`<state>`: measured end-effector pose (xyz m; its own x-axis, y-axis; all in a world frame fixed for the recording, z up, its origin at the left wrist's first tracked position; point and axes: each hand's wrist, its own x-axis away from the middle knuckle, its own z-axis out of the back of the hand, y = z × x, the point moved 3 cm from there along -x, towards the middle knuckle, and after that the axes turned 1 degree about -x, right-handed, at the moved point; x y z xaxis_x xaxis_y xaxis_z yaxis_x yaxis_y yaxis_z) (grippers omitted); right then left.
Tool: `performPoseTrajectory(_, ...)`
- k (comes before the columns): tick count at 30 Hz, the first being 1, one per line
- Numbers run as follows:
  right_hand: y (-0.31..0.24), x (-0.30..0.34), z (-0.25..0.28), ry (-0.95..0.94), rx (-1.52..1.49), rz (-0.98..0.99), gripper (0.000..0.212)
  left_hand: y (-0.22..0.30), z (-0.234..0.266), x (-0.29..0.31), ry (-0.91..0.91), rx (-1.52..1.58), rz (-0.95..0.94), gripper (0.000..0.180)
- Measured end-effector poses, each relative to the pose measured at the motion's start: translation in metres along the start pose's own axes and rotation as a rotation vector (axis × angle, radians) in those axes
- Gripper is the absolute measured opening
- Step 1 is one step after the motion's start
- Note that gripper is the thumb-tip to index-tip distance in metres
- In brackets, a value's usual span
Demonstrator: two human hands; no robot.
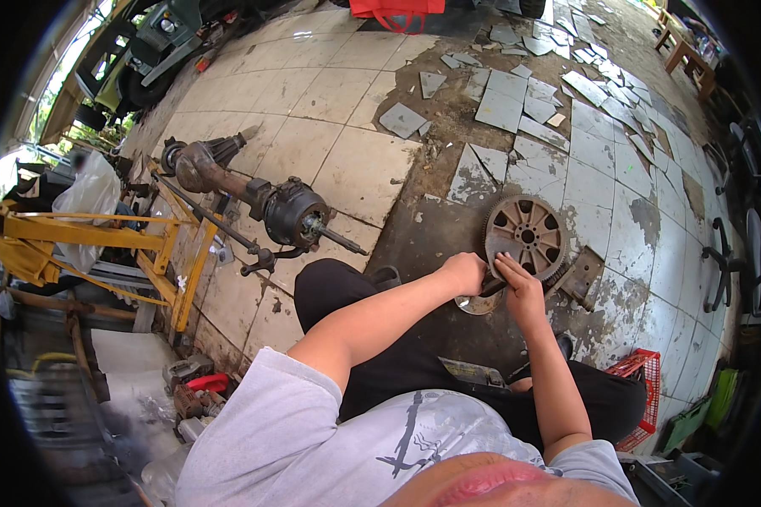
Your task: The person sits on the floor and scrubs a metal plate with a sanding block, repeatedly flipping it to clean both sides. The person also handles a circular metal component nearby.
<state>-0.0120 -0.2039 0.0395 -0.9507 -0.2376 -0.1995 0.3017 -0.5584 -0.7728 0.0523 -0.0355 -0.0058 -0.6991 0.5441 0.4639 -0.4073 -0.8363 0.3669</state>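
**A:** Where's the gear?

**B:** Rusty ring gear [526,235], big spoked disc with teeth round the rim, flat on the floor at about 2 o'clock from picture centre. Sits on a dirty patch where the tiles are gone.

**A:** Hands?

**B:** Both at its 7 o'clock edge. Left hand [465,272] curled into a loose fist against the rim, fingers closed on something; can't tell what, it's hidden. Right hand [517,280] just beside it, fingers pressed together and laid on the gear's lower edge, touching the teeth. The two hands nearly meet.

**A:** Anything under them?

**B:** A small round metal plate [479,302] on the floor directly below the hands, partly covered by them. A flat rusty bracket [582,277] at the gear's 4 o'clock, touching or just beside it.

**A:** Surroundings?

**B:** Axle housing [254,193] with a dark hub and a stub shaft lies at 10 o'clock, well apart from the gear. Yellow steel frame [101,237] at 9 o'clock. Broken tiles [516,106] scattered at 12 to 1 o'clock. Red plastic crate [638,372] at 4 o'clock, near the right knee.
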Motion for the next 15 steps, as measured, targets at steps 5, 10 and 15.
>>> performPoseTrajectory(5, 0.033, 0.009, 0.001, 0.067, 0.014, -0.226, 0.06, 0.004, 0.004, 0.001, -0.016, -0.01, 0.017, 0.029)
performPoseTrajectory(10, 0.009, 0.003, -0.004, 0.055, -0.017, -0.087, 0.06, -0.002, -0.004, -0.001, 0.031, 0.014, 0.012, 0.027)
performPoseTrajectory(15, 0.024, -0.001, 0.004, 0.038, 0.049, -0.164, 0.058, 0.003, 0.001, 0.001, -0.034, -0.028, 0.027, 0.029)
